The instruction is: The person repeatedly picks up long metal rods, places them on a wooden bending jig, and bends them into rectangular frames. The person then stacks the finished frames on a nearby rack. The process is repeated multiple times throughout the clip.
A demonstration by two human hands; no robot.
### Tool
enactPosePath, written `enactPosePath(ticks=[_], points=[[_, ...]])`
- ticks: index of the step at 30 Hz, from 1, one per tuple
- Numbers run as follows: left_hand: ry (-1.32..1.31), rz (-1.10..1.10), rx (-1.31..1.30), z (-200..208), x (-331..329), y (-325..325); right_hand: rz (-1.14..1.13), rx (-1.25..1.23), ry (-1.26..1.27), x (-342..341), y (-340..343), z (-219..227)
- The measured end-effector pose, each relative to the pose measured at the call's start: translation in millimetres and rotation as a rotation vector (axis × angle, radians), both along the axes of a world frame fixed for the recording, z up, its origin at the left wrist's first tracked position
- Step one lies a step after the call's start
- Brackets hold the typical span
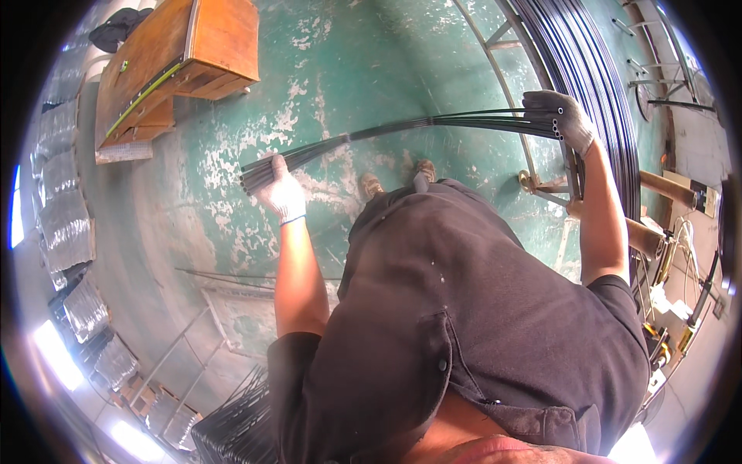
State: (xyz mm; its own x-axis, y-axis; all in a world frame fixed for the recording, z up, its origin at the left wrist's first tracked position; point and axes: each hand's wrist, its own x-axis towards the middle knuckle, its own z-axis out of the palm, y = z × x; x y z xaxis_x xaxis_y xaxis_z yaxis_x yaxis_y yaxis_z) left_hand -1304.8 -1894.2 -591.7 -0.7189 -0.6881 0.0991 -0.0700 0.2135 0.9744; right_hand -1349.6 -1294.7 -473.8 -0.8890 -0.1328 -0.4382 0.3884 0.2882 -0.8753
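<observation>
Here | left hand, right hand outstretched well apart | fingers clasping black tubes

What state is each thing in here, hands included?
Tube bundle: held near both ends, slightly bowed, parted toward the right hand.
Left hand: gloved, closed around the bundle.
Right hand: gloved, closed around the bundle.
Long dark tubes: lying side by side.
Green floor: paint worn in patches.
</observation>
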Motion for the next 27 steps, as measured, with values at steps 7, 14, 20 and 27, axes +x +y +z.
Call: enactPosePath(ticks=[7,14,20,27], points=[[-0.144,0.048,-0.042,16.1,-5.6,10.4,-0.132,-0.139,0.225,42.9,-27.9,-33.6],[-0.17,0.013,0.06,12.9,-25.7,4.5,-0.648,0.191,0.418,13.9,-87.8,-83.0],[-0.198,-0.017,-0.061,12.7,-39.4,-3.9,-0.703,0.636,0.382,-4.7,-99.8,-77.6],[-0.159,-0.054,-0.166,23.4,-47.2,-10.2,-0.647,0.399,0.5,-3.8,-86.6,-88.0]])
